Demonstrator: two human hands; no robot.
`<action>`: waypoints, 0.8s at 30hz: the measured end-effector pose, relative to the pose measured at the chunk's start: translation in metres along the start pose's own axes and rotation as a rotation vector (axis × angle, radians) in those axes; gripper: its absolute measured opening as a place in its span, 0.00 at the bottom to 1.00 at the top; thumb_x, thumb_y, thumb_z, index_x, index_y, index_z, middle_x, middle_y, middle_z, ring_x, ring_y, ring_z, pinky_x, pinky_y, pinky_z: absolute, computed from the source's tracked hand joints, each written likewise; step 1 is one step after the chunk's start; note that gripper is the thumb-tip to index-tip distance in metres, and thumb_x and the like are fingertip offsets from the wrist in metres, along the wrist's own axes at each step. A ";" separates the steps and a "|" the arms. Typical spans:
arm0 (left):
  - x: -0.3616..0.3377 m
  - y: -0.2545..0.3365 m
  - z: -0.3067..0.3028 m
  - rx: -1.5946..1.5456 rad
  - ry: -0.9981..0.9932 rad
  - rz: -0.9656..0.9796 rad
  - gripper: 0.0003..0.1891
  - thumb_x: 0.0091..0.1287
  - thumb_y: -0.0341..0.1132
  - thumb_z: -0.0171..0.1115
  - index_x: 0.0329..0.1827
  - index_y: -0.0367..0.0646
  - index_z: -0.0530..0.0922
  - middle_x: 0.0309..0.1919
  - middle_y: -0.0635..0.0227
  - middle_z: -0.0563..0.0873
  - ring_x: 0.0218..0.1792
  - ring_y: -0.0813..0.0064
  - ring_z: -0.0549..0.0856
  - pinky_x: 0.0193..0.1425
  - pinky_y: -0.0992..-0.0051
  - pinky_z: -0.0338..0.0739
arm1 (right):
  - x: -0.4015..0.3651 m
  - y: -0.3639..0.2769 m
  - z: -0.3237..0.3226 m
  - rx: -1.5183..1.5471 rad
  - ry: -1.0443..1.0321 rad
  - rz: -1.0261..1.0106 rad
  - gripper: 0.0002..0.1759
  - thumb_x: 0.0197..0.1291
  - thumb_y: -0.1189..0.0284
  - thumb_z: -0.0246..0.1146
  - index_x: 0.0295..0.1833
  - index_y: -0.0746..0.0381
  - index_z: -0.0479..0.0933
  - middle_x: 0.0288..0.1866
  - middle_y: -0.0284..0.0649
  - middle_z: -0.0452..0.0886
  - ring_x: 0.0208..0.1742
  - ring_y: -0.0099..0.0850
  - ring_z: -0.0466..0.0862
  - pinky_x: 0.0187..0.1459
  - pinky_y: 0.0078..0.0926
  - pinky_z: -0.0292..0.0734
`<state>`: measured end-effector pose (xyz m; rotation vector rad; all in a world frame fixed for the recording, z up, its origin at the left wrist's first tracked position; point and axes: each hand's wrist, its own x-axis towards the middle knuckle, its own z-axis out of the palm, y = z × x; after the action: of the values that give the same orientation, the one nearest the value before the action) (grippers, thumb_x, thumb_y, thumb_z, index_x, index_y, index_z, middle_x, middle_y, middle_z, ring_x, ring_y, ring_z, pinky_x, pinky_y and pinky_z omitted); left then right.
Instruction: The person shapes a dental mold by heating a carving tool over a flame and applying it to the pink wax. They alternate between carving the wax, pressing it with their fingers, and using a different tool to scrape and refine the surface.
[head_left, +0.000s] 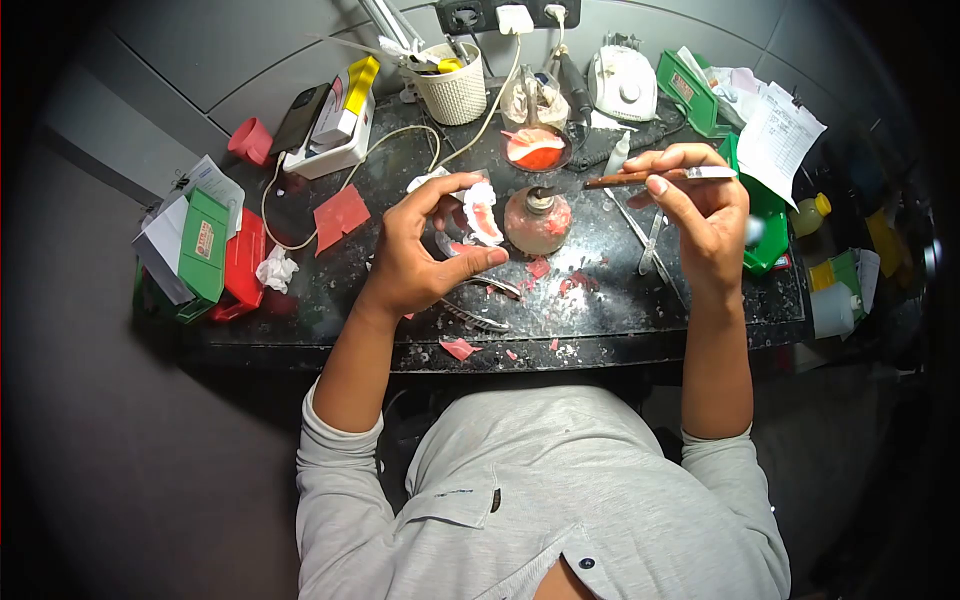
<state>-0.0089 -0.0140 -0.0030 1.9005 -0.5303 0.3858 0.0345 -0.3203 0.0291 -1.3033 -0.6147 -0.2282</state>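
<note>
My left hand [425, 235] holds a white and pink dental model [482, 214] between thumb and fingers, just left of a round glass burner [538, 222] with a metal neck. On the right, my right hand [705, 215] grips a slim tool with a brown handle [640, 179], its dark end pointing left toward the burner and its pale end to the right. Behind the burner sits a round dish of red and pink material [536, 148]. Scraps of pink wax lie on the black table [620, 325] near the burner.
Metal tools [640, 232] lie between burner and right hand. A pink wax sheet [341, 217], crumpled tissue [277, 269] and green and red boxes [205, 245] are at left. A pen cup [452, 88], cables and a white device [623, 84] stand behind; a green bin [765, 225] is at right.
</note>
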 end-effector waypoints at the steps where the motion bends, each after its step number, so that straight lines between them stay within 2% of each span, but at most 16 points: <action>1: 0.000 0.002 0.000 0.000 0.001 -0.001 0.39 0.49 0.40 0.89 0.63 0.36 0.82 0.45 0.71 0.87 0.40 0.82 0.77 0.47 0.78 0.72 | 0.000 0.000 0.000 0.019 -0.033 -0.011 0.10 0.67 0.84 0.65 0.52 0.70 0.78 0.50 0.52 0.88 0.52 0.34 0.90 0.48 0.32 0.90; 6: -0.001 -0.001 0.000 -0.041 -0.044 -0.025 0.37 0.51 0.40 0.88 0.63 0.34 0.82 0.39 0.72 0.85 0.37 0.83 0.76 0.42 0.79 0.72 | -0.004 -0.001 0.007 0.199 -0.190 -0.020 0.11 0.67 0.86 0.64 0.53 0.69 0.75 0.53 0.56 0.87 0.57 0.41 0.89 0.51 0.32 0.89; 9: -0.002 0.002 0.002 -0.115 -0.058 -0.090 0.36 0.53 0.41 0.87 0.62 0.34 0.82 0.37 0.72 0.85 0.36 0.83 0.76 0.41 0.79 0.72 | -0.007 0.000 0.013 0.207 -0.226 -0.014 0.11 0.67 0.86 0.64 0.53 0.69 0.75 0.53 0.56 0.87 0.57 0.40 0.89 0.51 0.32 0.89; 12: -0.002 -0.001 0.000 -0.070 -0.074 -0.057 0.35 0.55 0.42 0.86 0.62 0.34 0.82 0.36 0.72 0.85 0.36 0.83 0.76 0.42 0.79 0.73 | -0.008 0.000 0.016 0.210 -0.248 -0.012 0.11 0.69 0.85 0.64 0.54 0.69 0.75 0.54 0.55 0.86 0.57 0.38 0.89 0.52 0.32 0.88; 24: -0.001 0.009 -0.002 -0.001 -0.139 -0.088 0.33 0.56 0.42 0.85 0.62 0.34 0.83 0.39 0.71 0.87 0.37 0.84 0.77 0.42 0.80 0.73 | -0.012 0.002 0.025 0.192 -0.257 0.010 0.10 0.68 0.87 0.64 0.53 0.71 0.75 0.54 0.55 0.86 0.56 0.37 0.88 0.56 0.33 0.88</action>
<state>-0.0145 -0.0146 0.0048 1.9518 -0.5358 0.1975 0.0183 -0.2983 0.0248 -1.1578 -0.8272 0.0088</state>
